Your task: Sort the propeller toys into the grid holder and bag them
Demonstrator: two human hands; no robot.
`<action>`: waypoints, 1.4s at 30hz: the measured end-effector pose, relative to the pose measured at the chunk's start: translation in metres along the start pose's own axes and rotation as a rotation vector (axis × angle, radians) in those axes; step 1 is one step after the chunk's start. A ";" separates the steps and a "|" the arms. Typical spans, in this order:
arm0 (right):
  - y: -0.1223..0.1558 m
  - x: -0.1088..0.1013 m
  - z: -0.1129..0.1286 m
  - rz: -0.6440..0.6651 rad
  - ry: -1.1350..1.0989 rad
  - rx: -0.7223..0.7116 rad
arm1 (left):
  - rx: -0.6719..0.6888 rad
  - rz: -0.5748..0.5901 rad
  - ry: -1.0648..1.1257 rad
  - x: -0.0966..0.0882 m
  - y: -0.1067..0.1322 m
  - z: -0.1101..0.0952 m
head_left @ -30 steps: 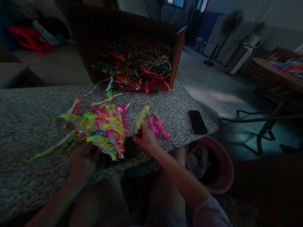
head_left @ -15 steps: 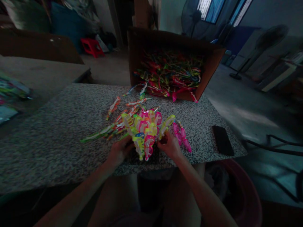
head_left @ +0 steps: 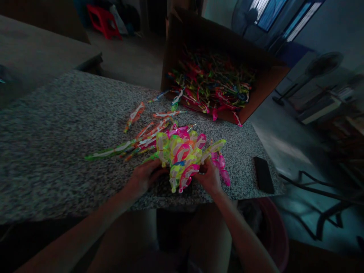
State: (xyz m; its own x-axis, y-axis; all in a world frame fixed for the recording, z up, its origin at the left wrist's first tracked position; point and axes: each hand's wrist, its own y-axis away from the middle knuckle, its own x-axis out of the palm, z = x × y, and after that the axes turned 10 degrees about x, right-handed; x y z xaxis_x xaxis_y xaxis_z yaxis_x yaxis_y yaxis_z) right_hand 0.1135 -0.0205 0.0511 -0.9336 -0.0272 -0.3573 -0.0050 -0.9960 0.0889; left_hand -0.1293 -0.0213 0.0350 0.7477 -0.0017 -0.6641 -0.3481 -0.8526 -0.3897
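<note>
Head view, one entry.

Item: a heaped cluster of plastic pieces [head_left: 184, 149], lying at the centre of the frame near the front edge of a speckled tabletop [head_left: 57, 170]. It is showing translucent yellow, hot pink and some orange, with a blue streak low in the middle and pale strips inside many pieces. The ends are fanning outward; two tips are pointing toward the lower edge of the frame.

Hands: the left hand [head_left: 145, 177] is lying against the cluster's left side, fingers curled inward and partly hidden. The right hand [head_left: 211, 179] is bending its fingers at the right side, just below a yellow piece [head_left: 215, 148] slanting to the upper right. Whether either is pinching anything, I cannot tell.

Step, as I am judging it: both hands are steadying or arranging the cluster; a next move is calling for support on both sides.

Surroundings: loose orange pieces [head_left: 136, 112] are lying left of centre, pink pieces [head_left: 223, 170] right of centre; a cardboard box [head_left: 263, 94] is standing upper right, holding many more.
</note>
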 end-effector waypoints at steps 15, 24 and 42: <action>0.002 0.000 -0.004 -0.042 0.288 -0.183 | 0.089 -0.012 0.004 -0.001 0.007 0.012; -0.060 -0.111 -0.010 -0.125 0.929 -0.389 | 0.061 -0.038 -0.391 -0.040 0.000 0.026; 0.003 -0.095 -0.058 -0.439 0.137 -0.056 | -0.289 0.386 -0.527 -0.056 -0.030 -0.008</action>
State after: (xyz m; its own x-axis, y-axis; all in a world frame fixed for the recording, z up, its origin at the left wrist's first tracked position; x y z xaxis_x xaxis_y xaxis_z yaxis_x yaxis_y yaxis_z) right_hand 0.2232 -0.0259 0.0317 -0.7916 0.3907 -0.4698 -0.3660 -0.9189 -0.1474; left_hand -0.1558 0.0004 0.0889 0.2027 -0.1411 -0.9690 -0.3143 -0.9466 0.0720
